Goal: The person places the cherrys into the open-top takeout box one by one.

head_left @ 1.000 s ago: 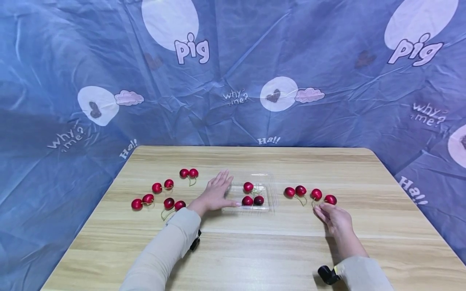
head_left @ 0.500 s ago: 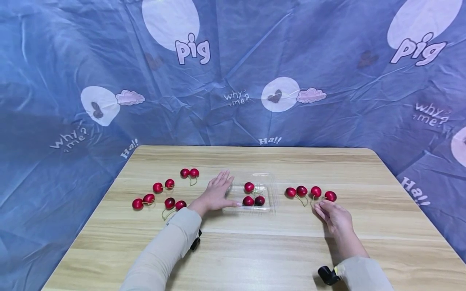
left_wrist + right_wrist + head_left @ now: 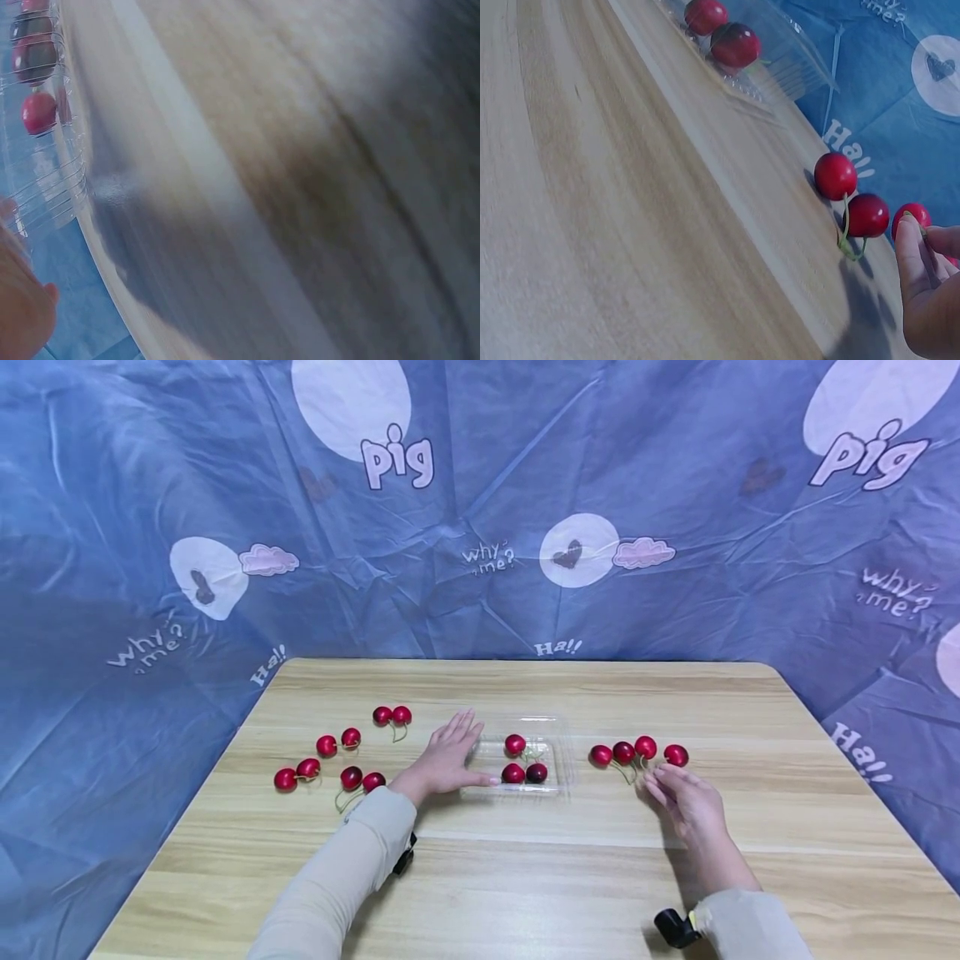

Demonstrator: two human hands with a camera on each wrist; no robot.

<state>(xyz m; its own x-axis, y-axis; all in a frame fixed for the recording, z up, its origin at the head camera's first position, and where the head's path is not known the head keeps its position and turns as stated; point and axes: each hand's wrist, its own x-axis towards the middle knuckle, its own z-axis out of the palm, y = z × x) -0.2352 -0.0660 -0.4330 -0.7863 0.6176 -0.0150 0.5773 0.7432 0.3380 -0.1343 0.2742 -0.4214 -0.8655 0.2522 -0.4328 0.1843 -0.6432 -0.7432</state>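
My right hand (image 3: 692, 810) pinches the green stem of a pair of cherries between thumb and fingertips. One cherry (image 3: 646, 747) of this pair hangs left of the fingertips, the other (image 3: 676, 755) just beyond them. Beside them lies a second pair of cherries (image 3: 623, 753), joined at the stems. My left hand (image 3: 444, 760) rests on the left end of a clear plastic box (image 3: 553, 753), fingers spread and thumb along its near side. Inside the box are three cherries (image 3: 514, 745). The right wrist view shows the pinched stem close by a red cherry (image 3: 913, 214).
On the left of the wooden table (image 3: 525, 885) lie several more cherry pairs, including a far pair (image 3: 392, 716) and a near pair (image 3: 362, 781) by the left sleeve. A blue printed cloth (image 3: 480, 610) hangs behind the table's back edge.
My right hand has shifted slightly left and away from me, and the pinched pair of cherries has moved with it, closer to the neighbouring pair. The left hand stays on the box.
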